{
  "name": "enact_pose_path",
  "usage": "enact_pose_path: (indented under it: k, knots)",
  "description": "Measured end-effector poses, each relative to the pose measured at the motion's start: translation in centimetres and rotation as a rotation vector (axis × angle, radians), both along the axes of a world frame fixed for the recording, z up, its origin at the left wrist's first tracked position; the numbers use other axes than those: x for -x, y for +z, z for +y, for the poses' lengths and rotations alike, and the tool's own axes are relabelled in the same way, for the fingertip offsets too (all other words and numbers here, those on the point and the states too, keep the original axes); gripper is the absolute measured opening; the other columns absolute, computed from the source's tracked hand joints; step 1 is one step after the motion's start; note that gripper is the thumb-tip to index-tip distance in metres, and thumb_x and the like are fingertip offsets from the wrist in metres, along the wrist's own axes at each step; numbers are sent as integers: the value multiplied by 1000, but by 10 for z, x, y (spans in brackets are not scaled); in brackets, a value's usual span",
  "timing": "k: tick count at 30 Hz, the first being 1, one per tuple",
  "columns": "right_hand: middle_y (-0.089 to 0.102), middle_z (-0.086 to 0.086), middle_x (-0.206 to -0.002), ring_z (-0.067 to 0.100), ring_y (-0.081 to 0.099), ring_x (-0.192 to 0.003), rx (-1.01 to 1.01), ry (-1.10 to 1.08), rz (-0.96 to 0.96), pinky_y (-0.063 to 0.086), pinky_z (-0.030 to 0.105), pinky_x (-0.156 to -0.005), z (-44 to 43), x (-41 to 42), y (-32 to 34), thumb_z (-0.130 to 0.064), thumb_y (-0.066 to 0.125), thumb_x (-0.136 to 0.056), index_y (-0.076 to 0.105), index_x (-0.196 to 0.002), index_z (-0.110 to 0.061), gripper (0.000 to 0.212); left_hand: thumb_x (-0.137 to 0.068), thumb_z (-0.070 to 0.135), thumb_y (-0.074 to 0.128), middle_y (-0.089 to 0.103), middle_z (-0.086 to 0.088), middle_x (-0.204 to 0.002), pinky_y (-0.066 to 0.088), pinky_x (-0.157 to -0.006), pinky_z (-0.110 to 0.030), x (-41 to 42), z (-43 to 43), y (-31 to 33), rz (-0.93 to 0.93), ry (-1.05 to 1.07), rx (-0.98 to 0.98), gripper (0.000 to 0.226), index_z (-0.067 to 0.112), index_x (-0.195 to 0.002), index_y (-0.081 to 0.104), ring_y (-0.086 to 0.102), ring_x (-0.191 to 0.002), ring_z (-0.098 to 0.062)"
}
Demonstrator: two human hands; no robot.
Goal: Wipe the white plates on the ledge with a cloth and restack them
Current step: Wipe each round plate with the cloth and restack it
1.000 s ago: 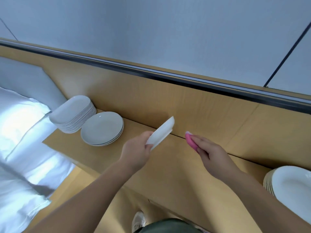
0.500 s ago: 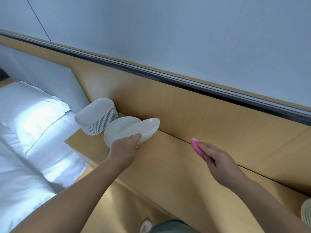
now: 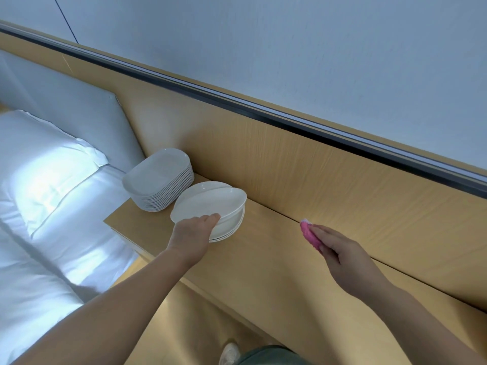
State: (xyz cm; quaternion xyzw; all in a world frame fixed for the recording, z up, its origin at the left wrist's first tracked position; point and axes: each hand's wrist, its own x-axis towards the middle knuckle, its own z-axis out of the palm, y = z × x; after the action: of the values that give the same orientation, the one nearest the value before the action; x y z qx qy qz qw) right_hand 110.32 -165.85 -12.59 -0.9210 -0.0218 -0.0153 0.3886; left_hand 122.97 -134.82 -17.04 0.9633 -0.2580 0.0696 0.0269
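My left hand [image 3: 193,234] grips the near rim of a white round plate [image 3: 210,204], which sits slightly tilted on top of a low stack of round plates [image 3: 232,227] on the wooden ledge [image 3: 276,259]. A taller stack of white rectangular plates [image 3: 160,179] stands just left of it, at the ledge's left end. My right hand [image 3: 342,255] hovers over the ledge to the right and holds a folded pink cloth [image 3: 309,233] between fingers and thumb.
A wooden back panel [image 3: 303,167] rises behind the ledge, topped by a dark rail. A bed with a white pillow [image 3: 44,167] and a grey headboard [image 3: 79,114] lies left of the ledge. My shoe [image 3: 229,353] shows on the floor below.
My left hand carried the plate leftward from mid-air and lowered it onto the round stack. My right hand kept the pink cloth and barely moved. The view swung left.
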Motion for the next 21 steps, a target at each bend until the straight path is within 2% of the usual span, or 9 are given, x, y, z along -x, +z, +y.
enact_pose_path:
  k: [2,4,6,8,10,12,14,18,21]
  knots:
    - [43,-31,-137,-21,36,-125,-6,-6,19,28,1,-101,6,-1,-1,4,45,-98,48,-138,-30,53,-50,-7,79,66,-3,-68,43,-40,-29,-1,3,-4,47,12,-4,56,10,-103,70,60,-49,-26]
    - [43,-31,-136,-21,35,-125,7,-10,32,29,3,-103,11,-2,-3,3,45,-98,49,-138,-31,53,-70,-6,66,69,-7,-85,47,-53,-34,-2,3,-7,105,44,21,52,11,-120,63,64,-67,-30]
    - [41,-34,-135,-25,34,-123,24,-11,48,27,-1,-99,15,-2,-5,3,45,-98,48,-137,-34,54,-85,-1,50,66,-6,-105,44,-65,-35,-5,2,-13,134,68,15,54,16,-136,49,63,-87,-29]
    - [41,-35,-134,-28,32,-121,48,-12,61,24,-4,-95,18,-1,-7,3,46,-97,49,-138,-32,54,-90,2,43,63,-2,-115,44,-72,-34,-7,2,-20,192,87,-31,54,21,-141,40,61,-98,-25]
    - [41,-35,-133,-28,33,-119,65,-21,77,24,-4,-94,20,0,-10,3,46,-97,50,-139,-28,52,-92,6,41,62,0,-121,48,-83,-35,-7,5,-27,257,96,-46,50,24,-139,43,59,-106,-23]
    - [40,-35,-133,-26,35,-118,83,-29,95,24,-4,-93,23,2,-12,2,47,-97,49,-140,-27,52,-93,8,40,61,-1,-123,48,-88,-36,-7,7,-36,300,100,-65,45,24,-134,49,58,-109,-24]
    - [41,-33,-135,-23,36,-118,96,-30,106,24,-4,-93,25,5,-13,0,47,-98,48,-141,-28,52,-92,8,40,62,-1,-121,47,-86,-34,-8,8,-43,316,101,-98,43,24,-130,51,58,-108,-25]
    - [37,-38,-131,-31,32,-115,104,-35,104,24,-5,-92,27,9,-16,1,47,-97,47,-140,-30,53,-91,7,42,61,0,-123,48,-86,-35,-10,8,-50,352,83,-99,43,24,-129,51,58,-107,-24]
    - [37,-38,-132,-19,37,-120,99,-55,113,25,-4,-93,26,12,-19,0,46,-98,48,-141,-29,52,-91,5,42,59,0,-127,48,-89,-37,-12,11,-54,389,68,-52,47,25,-132,50,55,-112,-23]
